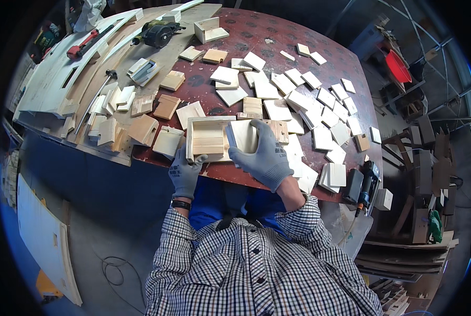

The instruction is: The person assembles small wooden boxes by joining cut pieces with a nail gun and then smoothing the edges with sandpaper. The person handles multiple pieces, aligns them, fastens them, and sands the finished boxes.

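Note:
Both my hands wear grey work gloves at the near edge of the red table. My left hand (185,169) grips the lower left corner of a small open wooden box (208,138), its fingers closed round the side wall. A pale wooden block (243,135) is held in my right hand (266,156), thumb and fingers round it, against the right end of the box. Whether the block touches the box wall I cannot tell. Beside my right hand lies a wooden piece with holes (278,130); left of my left hand rests a light block (168,141).
Many pale wooden squares (314,110) lie scattered over the red table (204,68). A circular saw (159,33), a red power tool (82,48) and a hammer (109,75) lie on boards at left. At the right edge sits a nail gun (368,184).

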`<action>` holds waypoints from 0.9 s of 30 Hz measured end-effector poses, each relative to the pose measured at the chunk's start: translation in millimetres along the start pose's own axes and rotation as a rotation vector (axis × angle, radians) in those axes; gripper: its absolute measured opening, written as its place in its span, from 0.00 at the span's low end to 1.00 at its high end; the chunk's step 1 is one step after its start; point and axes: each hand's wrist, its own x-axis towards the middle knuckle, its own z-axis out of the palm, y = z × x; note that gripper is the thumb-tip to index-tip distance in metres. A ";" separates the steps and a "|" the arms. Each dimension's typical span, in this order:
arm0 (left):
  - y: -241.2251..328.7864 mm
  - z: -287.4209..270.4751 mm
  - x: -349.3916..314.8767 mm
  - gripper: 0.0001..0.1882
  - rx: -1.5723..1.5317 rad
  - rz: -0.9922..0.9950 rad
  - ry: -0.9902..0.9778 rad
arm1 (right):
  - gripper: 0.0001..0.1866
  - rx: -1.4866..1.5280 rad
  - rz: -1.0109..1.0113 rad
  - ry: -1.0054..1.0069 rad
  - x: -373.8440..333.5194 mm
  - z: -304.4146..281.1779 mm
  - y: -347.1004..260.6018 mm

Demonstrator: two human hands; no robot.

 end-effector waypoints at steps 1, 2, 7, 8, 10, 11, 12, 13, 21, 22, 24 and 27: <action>-3.4 1.6 -1.9 0.30 -0.014 0.003 0.010 | 0.52 -0.088 -0.013 -0.003 6.9 15.2 -8.5; -8.2 0.7 -3.6 0.30 -0.021 0.003 0.023 | 0.54 -0.149 0.042 -0.065 11.9 26.5 -28.1; -6.1 4.4 -3.9 0.30 0.028 -0.047 -0.048 | 0.61 -0.303 0.106 -0.112 20.6 103.2 -15.7; -7.0 4.4 -2.0 0.30 0.067 -0.063 -0.040 | 0.61 -0.310 0.027 -0.089 16.6 110.1 -4.1; -20.0 8.9 -4.8 0.32 0.070 0.012 -0.010 | 0.62 -0.326 -0.126 -0.058 8.3 115.2 19.5; -19.4 6.6 -6.4 0.32 0.079 -0.042 -0.039 | 0.62 -0.315 -0.182 -0.091 5.3 106.0 21.5; -18.7 4.4 -7.7 0.32 0.088 -0.096 -0.068 | 0.55 -0.299 -0.141 -0.150 1.6 97.5 21.8; -13.3 2.9 -6.7 0.31 0.075 -0.086 -0.064 | 0.52 -0.304 -0.173 -0.151 1.4 92.3 32.9; -3.3 -3.3 0.6 0.28 -0.034 -0.080 -0.113 | 0.36 -0.526 -0.337 -0.003 11.2 107.5 59.9; -3.7 -3.8 1.1 0.29 -0.020 -0.094 -0.106 | 0.35 -0.471 -0.304 -0.013 11.2 107.3 57.9; -2.7 -2.5 0.8 0.29 0.006 -0.120 -0.093 | 0.34 -0.361 -0.236 -0.033 9.5 104.7 55.2; -2.2 -8.1 0.5 0.29 -0.006 -0.154 -0.133 | 0.34 -0.388 -0.332 0.001 11.5 96.9 41.7</action>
